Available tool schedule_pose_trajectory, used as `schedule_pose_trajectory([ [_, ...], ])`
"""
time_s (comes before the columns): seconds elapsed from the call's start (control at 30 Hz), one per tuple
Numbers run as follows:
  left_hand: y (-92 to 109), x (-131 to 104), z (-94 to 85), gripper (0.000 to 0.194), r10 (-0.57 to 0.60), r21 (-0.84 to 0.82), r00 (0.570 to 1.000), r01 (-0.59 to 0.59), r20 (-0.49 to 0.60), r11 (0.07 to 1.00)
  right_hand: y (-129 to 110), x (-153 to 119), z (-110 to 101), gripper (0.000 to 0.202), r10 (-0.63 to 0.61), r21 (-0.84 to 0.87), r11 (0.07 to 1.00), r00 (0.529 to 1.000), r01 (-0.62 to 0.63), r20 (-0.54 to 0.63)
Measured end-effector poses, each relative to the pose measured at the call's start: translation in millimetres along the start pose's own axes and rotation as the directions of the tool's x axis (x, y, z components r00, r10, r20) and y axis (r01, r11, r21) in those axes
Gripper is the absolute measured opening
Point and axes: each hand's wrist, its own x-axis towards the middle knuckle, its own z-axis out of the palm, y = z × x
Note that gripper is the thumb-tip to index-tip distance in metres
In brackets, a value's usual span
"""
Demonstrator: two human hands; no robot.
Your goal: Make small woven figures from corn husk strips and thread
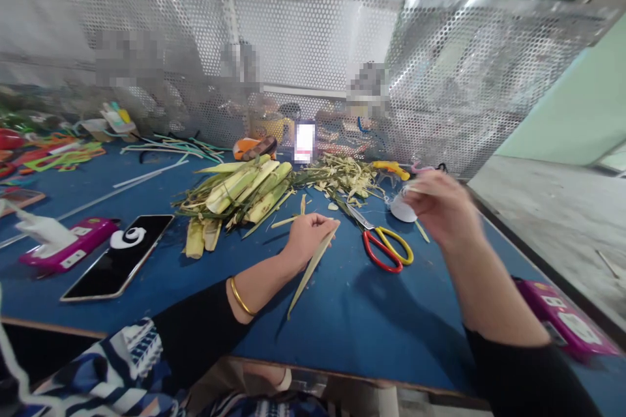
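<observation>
Pale-green leaf strip (308, 275) | in left hand (309, 236) | right hand (440, 205) well apart

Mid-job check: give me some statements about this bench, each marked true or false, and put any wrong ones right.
1. The left hand holds a pale leaf strip. True.
2. The scissors lie on the blue table. True.
3. Both scissor handles are blue. False: one is red, the other yellow.
4. The right hand has the scissors in its grip. False: the right hand is raised clear of them, too blurred to tell what it holds.
5. A phone lies left of the bundle of husks. True.
6. The gold bracelet is on the right wrist. False: the bracelet is on the left.
</observation>
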Motion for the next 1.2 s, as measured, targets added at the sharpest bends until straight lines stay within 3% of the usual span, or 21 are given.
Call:
schedule_pose_trajectory([
  [0.13,3.0,-3.8,1.3,0.019,0.025,0.013,0.999,-0.026,0.033,1.000,5.1,5.6,37.4,0.051,0.209,-0.258,0.939,0.973,-0.227,-0.096],
  [0.2,3.1,-3.8,1.7,0.020,0.037,-0.004,0.999,-0.036,0.034,0.999,-0.7,-1.7,47.4,0.044,0.219,-0.333,0.914,0.973,-0.232,-0.078],
  [0.27,2.1,-2.7,1.7,0.019,0.061,-0.018,0.997,-0.060,0.044,0.998,-11.6,-10.6,54.4,0.035,0.193,-0.208,0.960,0.981,-0.187,0.010],
  [0.33,0.1,-0.7,0.9,0.016,0.103,-0.028,0.992,-0.101,0.072,0.995,-24.6,-19.0,62.5,0.037,0.194,0.073,0.975,0.967,-0.208,0.163],
  [0.4,-2.6,1.8,-0.4,0.013,0.164,-0.018,0.982,-0.163,0.097,0.986,-35.2,-26.2,72.6,0.037,0.193,0.310,0.901,0.920,-0.305,0.342],
  [0.47,-5.5,4.1,-1.7,0.017,0.232,0.038,0.967,-0.237,0.107,0.971,-40.1,-32.0,82.0,0.036,0.209,0.434,0.815,0.893,-0.384,0.398],
  [0.6,-9.8,6.2,-2.8,0.032,0.315,0.169,0.935,-0.341,0.162,0.925,-34.3,-39.6,87.1,0.034,0.296,0.493,0.699,0.837,-0.518,0.460],
  [0.7,-10.5,5.7,-2.9,0.037,0.317,0.197,0.926,-0.356,0.204,0.914,-29.1,-42.7,81.4,0.037,0.288,0.507,0.645,0.796,-0.572,0.533],
  [0.83,-9.0,3.4,-3.7,0.044,0.293,0.213,0.929,-0.340,0.226,0.916,-30.9,-44.9,76.7,0.034,0.223,0.492,0.672,0.784,-0.554,0.579],
  [0.97,-7.7,-0.2,-3.2,0.051,0.292,0.273,0.920,-0.361,0.261,0.892,-33.5,-46.3,77.7,0.029,0.235,0.426,0.713,0.762,-0.557,0.604],
  [1.07,-8.0,-0.3,-2.9,0.048,0.266,0.268,0.919,-0.344,0.290,0.900,-30.0,-44.3,75.9,0.027,0.210,0.437,0.747,0.802,-0.501,0.559],
  [1.2,-6.5,6.2,-7.6,0.013,0.219,0.227,0.917,-0.304,0.333,0.925,-20.0,-36.0,67.1,0.027,0.263,0.469,0.797,0.917,-0.381,0.298],
])
